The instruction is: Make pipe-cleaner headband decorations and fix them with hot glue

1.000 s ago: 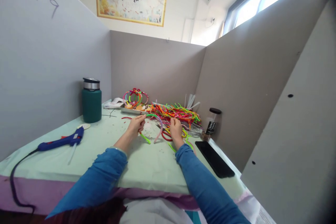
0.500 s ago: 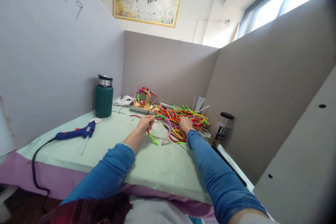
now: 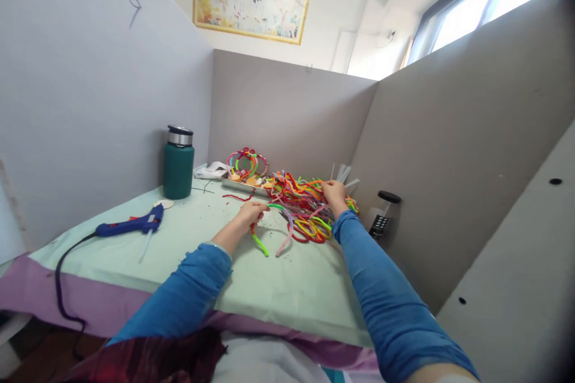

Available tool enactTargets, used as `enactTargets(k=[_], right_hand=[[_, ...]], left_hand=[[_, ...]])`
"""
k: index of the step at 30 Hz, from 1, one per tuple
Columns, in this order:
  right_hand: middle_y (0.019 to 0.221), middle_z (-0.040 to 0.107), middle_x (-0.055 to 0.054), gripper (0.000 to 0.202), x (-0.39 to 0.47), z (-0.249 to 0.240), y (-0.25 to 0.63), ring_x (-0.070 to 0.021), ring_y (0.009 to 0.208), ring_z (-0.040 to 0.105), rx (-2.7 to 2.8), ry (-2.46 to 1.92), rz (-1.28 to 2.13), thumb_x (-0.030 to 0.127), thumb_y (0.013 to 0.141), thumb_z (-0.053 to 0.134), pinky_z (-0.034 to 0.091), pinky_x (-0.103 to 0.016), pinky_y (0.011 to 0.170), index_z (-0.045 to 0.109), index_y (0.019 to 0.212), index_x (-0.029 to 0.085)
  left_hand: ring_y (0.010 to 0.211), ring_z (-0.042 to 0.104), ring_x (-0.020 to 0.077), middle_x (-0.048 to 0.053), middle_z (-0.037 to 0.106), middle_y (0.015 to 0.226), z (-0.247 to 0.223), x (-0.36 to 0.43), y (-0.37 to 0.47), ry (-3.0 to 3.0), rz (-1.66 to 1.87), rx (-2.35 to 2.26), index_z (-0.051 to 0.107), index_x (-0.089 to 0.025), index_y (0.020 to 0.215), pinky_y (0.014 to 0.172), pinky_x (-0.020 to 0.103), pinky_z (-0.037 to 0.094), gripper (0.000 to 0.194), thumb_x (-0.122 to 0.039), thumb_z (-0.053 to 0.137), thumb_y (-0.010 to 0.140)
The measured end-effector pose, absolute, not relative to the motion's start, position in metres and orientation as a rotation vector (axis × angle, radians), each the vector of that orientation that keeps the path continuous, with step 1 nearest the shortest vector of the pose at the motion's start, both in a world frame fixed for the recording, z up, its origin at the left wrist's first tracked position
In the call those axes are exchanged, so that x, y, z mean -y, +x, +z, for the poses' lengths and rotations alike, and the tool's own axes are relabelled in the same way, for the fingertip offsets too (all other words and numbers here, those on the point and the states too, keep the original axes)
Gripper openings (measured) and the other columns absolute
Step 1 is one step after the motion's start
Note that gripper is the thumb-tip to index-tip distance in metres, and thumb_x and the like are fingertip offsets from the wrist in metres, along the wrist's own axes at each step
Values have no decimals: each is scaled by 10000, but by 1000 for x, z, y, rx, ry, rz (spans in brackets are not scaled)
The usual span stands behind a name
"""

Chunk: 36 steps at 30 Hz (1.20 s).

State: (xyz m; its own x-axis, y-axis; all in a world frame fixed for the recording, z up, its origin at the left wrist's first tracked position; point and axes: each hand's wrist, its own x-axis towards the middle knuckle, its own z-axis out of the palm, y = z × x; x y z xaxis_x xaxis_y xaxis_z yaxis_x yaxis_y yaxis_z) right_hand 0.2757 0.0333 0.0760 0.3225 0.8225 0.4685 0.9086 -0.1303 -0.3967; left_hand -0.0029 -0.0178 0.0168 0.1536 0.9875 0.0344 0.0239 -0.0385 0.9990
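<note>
My left hand (image 3: 250, 215) is closed on a curved headband (image 3: 290, 228) wrapped in bands of green, lilac, pink and orange fuzzy pipe cleaner. Its two ends point down toward me, just above or on the table cover. At the right side of a tangled heap of pipe cleaners (image 3: 294, 192), my right hand (image 3: 335, 195) pinches at orange strands along the heap's top. How many strands are between those fingers is hidden. Yellow and red pipe cleaners (image 3: 314, 228) lie looped at the heap's near edge.
Behind the heap's left end, a metal tray (image 3: 245, 189) bears finished headbands (image 3: 248, 163). A green bottle (image 3: 178, 164) and a blue glue gun (image 3: 130, 226) are on the left. Glue sticks (image 3: 344, 173) and a black-capped container (image 3: 381, 215) stand right. Grey partitions (image 3: 287, 108) enclose the table.
My right hand has moved right and slightly up across the heap, and strands have shifted with it. My left hand and the headband have dropped slightly nearer me.
</note>
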Motion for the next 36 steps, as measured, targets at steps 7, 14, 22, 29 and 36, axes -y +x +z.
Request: enactTargets(k=[7, 14, 22, 29, 36], right_hand=[[787, 716, -51, 225, -19, 82, 256, -163, 735, 624, 1630, -1788, -117, 251, 739, 557, 408, -209, 616, 745, 831, 171], [781, 713, -25, 220, 12, 38, 213, -157, 707, 609, 1748, -1513, -116, 263, 819, 502, 412, -233, 656, 715, 820, 206], [861, 710, -32, 209, 20, 24, 212, -166, 775, 620, 1763, -1407, -92, 257, 876, 477, 419, -243, 711, 678, 904, 209], [1037, 669, -83, 262, 1, 30, 225, -208, 924, 606, 1878, -1595, -195, 292, 843, 565, 428, -281, 779, 617, 1080, 193], [1185, 620, -95, 313, -23, 52, 249, -218, 1062, 578, 1891, -1799, -288, 286, 853, 533, 428, -286, 848, 618, 1145, 210]], left_hand=[[492, 498, 142, 28, 593, 567, 5, 6, -7, 1644, 1139, -1520, 665, -180, 648, 492, 238, 341, 43, -207, 656, 680], [1074, 552, 229, 105, 605, 1154, 23, 5, 18, 2260, 1522, -1187, 697, -200, 1000, 957, 328, 411, 308, -116, 550, 743], [772, 590, 213, 76, 675, 747, 41, -20, 75, 2417, 1121, -998, 705, -181, 722, 784, 292, 451, 160, -102, 572, 680], [509, 440, 126, 11, 531, 468, 76, -34, 62, 2399, 1197, -1092, 632, -171, 509, 543, 231, 323, 212, -177, 595, 717], [448, 456, 103, 7, 554, 486, 96, -46, 26, 1979, 1359, -1144, 671, -148, 607, 464, 218, 305, 141, -211, 609, 717]])
